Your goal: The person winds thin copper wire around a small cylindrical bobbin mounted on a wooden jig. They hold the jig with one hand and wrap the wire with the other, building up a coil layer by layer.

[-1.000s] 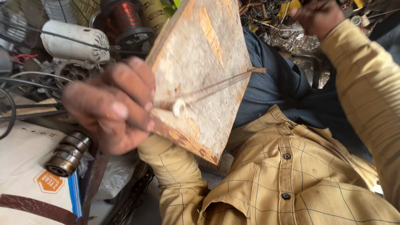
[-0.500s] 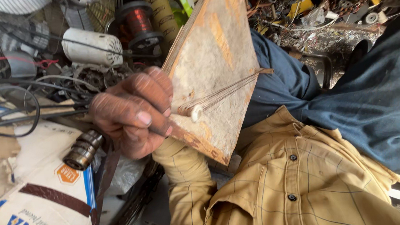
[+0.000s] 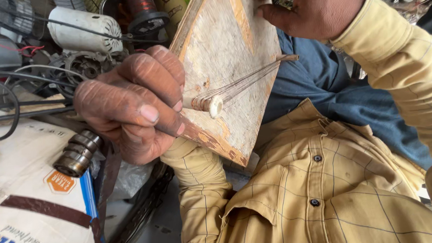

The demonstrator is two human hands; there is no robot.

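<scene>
- I see a big yellow checked shirt (image 3: 326, 194) low in the view, with blue trousers (image 3: 341, 96) behind it
- A worn wooden board (image 3: 228, 62) stands tilted up on the lap, and both hands are on it
- A white sack with a blue edge (image 3: 30, 212) lies at the lower left
- My left hand (image 3: 132, 103) is closed tight on the near edge of the board, its fingers curled round a small peg
- My right hand (image 3: 313, 8) sits at the top edge of the board. It is curled on something small, but I cannot tell what it holds
- A white motor housing (image 3: 83, 29) and a spool of red-brown wire (image 3: 140, 5) sit in the junk behind the board
- A small ribbed metal part (image 3: 76, 154) lies on the sack, just beside the left hand
- Thin wires (image 3: 246, 81) run tight across the board, from the pale peg (image 3: 210, 104) to a second peg (image 3: 288, 58) at the far edge
- I think a good few turns are already wound, since many strands lie side by side. How many are left I cannot tell
</scene>
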